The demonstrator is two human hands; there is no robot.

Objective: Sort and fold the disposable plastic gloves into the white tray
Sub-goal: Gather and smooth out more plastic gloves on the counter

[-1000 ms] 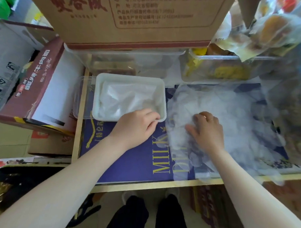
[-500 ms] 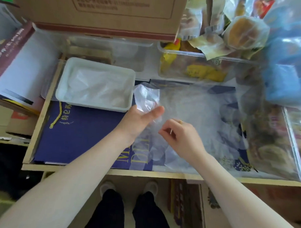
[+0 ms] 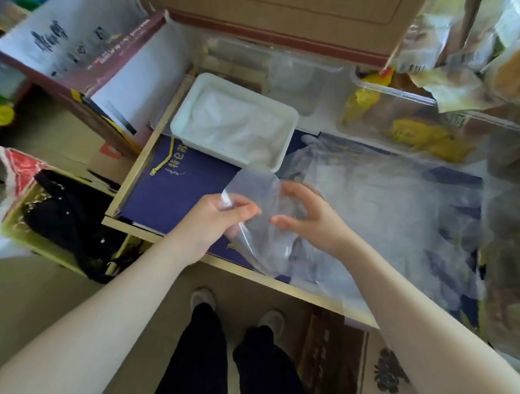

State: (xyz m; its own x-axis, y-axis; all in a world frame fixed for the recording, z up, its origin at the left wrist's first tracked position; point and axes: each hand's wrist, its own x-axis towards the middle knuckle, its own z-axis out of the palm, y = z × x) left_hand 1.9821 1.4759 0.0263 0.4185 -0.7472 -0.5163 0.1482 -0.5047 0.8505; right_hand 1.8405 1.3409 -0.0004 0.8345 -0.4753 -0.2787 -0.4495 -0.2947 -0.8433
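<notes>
A clear plastic glove (image 3: 260,197) hangs in the air between my hands, just in front of the white tray (image 3: 284,150). My left hand (image 3: 213,221) pinches its left edge between thumb and fingers. My right hand (image 3: 308,216) holds the glove's right side, fingers curled behind the film. The tray sits at the back left of the blue surface and holds folded gloves (image 3: 234,125). A loose heap of unfolded gloves (image 3: 385,207) spreads over the blue surface to the right of my hands.
A large cardboard box (image 3: 282,17) overhangs the back. Clear containers (image 3: 402,125) with yellow snacks stand at the back right, with bagged food (image 3: 516,67) above. A maroon box (image 3: 89,61) lies left. The wooden front edge (image 3: 241,267) runs under my wrists.
My left hand left the tray edge and took one glove. Both hands lifted it off the heap and now hold it stretched between them; the camera view has swung and tilted.
</notes>
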